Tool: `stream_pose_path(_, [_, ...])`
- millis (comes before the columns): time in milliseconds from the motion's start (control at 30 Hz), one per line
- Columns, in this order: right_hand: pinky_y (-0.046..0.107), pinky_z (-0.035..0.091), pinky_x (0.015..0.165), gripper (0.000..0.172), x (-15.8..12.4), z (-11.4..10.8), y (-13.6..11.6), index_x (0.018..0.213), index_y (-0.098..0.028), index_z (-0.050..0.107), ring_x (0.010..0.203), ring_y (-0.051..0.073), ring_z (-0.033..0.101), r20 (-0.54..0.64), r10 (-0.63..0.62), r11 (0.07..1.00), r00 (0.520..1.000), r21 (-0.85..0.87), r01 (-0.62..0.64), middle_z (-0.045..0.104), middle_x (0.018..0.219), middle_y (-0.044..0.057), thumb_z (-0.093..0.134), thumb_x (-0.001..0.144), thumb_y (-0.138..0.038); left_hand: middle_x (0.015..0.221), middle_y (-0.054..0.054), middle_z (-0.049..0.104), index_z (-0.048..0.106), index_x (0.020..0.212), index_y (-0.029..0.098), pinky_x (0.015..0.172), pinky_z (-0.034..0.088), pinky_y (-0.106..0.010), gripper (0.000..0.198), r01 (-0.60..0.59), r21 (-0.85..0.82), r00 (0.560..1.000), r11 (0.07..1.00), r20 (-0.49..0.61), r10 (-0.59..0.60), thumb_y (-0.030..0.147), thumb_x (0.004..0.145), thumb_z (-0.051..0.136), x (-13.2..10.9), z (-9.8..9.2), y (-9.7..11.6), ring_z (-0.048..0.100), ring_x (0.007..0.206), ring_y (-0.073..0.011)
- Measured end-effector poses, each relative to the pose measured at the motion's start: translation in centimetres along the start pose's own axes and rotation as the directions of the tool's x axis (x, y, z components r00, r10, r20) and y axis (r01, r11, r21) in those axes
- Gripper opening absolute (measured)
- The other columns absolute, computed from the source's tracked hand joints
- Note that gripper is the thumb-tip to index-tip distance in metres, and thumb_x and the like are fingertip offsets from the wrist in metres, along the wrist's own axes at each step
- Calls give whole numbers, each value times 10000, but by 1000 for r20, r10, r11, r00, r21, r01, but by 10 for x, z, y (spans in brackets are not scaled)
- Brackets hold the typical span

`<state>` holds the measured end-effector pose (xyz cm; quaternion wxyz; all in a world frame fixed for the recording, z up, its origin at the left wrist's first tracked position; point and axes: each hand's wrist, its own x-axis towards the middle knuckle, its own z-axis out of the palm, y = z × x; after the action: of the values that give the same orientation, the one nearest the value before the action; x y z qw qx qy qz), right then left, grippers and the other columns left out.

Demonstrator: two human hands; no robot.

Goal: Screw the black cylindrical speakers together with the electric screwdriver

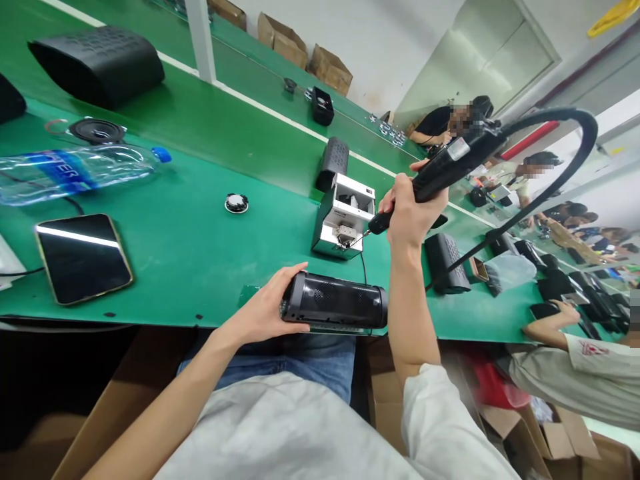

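Note:
My left hand [273,303] grips the left end of a black speaker housing [340,300], which lies lengthwise at the table's front edge. Raised to the right, my right hand [413,207] is wrapped round a black electric screwdriver [443,163] with a thick cable at its rear. Its thin bit points down and left, its tip at a small white box-shaped machine [345,217] behind the housing. Whether a screw sits on the tip is too small to tell. A small round speaker part [236,203] lies left of the machine.
On the left are a phone [84,259], a plastic bottle [80,172], a round speaker driver [97,131] and a large black casing [100,65]. More black housings [446,263] stand to the right, near a co-worker's hand [565,313]. A white post [201,40] rises behind.

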<state>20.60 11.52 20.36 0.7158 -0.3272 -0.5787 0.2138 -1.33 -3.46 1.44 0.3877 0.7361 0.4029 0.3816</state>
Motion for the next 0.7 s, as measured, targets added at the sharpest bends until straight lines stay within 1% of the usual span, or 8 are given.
stream_pose_path(67, [253, 361, 411, 269, -3, -7, -7, 1030, -286, 543, 378, 97, 437, 11, -1, 1000, 1000, 13, 1, 444, 566, -151, 771, 901, -349, 1673, -144, 505, 254, 1756, 359, 1287, 487, -566, 1181, 3, 8, 1000, 1000, 3, -3, 496, 830, 974, 0, 0, -1, 558, 1532, -404])
stream_pose_path(133, [250, 351, 395, 243, -7, -18, -23, 1036, -276, 565, 374, 89, 436, 6, -18, 999, 1000, 51, 18, 458, 572, -149, 759, 893, -307, 1682, -143, 496, 241, 1760, 361, 1289, 484, -562, 1180, 8, 18, 1000, 1000, 11, -8, 518, 840, 963, 1, -1, -2, 551, 1536, -403])
stream_pose_path(200, [243, 339, 376, 220, -13, -35, -49, 1043, -261, 589, 373, 81, 437, -7, -52, 994, 999, 92, 53, 468, 568, -148, 725, 873, -224, 1692, -148, 484, 232, 1762, 352, 1297, 473, -565, 1178, 13, 29, 1000, 1000, 19, -13, 545, 848, 950, 2, -1, -3, 540, 1546, -406])
stream_pose_path(267, [231, 338, 377, 223, -21, -56, -81, 1055, -244, 608, 378, 71, 437, -20, -79, 990, 997, 112, 81, 478, 571, -146, 684, 862, -161, 1699, -153, 475, 236, 1760, 338, 1303, 465, -576, 1174, 21, 44, 1000, 999, 22, -22, 573, 848, 938, 2, -1, -5, 535, 1550, -415])
stream_pose_path(367, [217, 342, 387, 221, -38, -88, -129, 1042, -237, 613, 391, 61, 412, -40, -71, 993, 997, 92, 75, 489, 579, -136, 664, 847, -146, 1696, -140, 479, 254, 1755, 339, 1299, 469, -595, 1175, 46, 65, 999, 997, 13, -47, 611, 831, 928, 3, -1, -7, 554, 1531, -421])
stream_pose_path(467, [205, 337, 367, 229, -58, -112, -158, 1012, -246, 601, 375, 54, 367, -50, -42, 998, 998, 46, 44, 490, 564, -138, 664, 819, -140, 1667, -123, 511, 267, 1752, 344, 1289, 479, -606, 1196, 74, 67, 997, 995, -3, -74, 627, 799, 932, 3, -1, -8, 596, 1485, -421])
stream_pose_path(567, [193, 366, 361, 246, -74, -128, -164, 1050, -245, 587, 360, 54, 353, -20, -16, 999, 1000, 27, 16, 501, 573, -147, 646, 839, -133, 1636, -118, 540, 277, 1750, 348, 1259, 512, -608, 1206, 94, 73, 996, 993, -13, -94, 630, 777, 931, 3, -1, -8, 629, 1440, -424])
stream_pose_path(700, [178, 391, 378, 249, -82, -134, -149, 1087, -232, 549, 370, 56, 349, -5, -67, 998, 998, 4, 67, 487, 586, -155, 611, 872, -122, 1627, -122, 544, 270, 1753, 339, 1255, 515, -613, 1210, 107, 84, 994, 991, -19, -105, 628, 777, 925, 2, 0, -6, 633, 1432, -425])
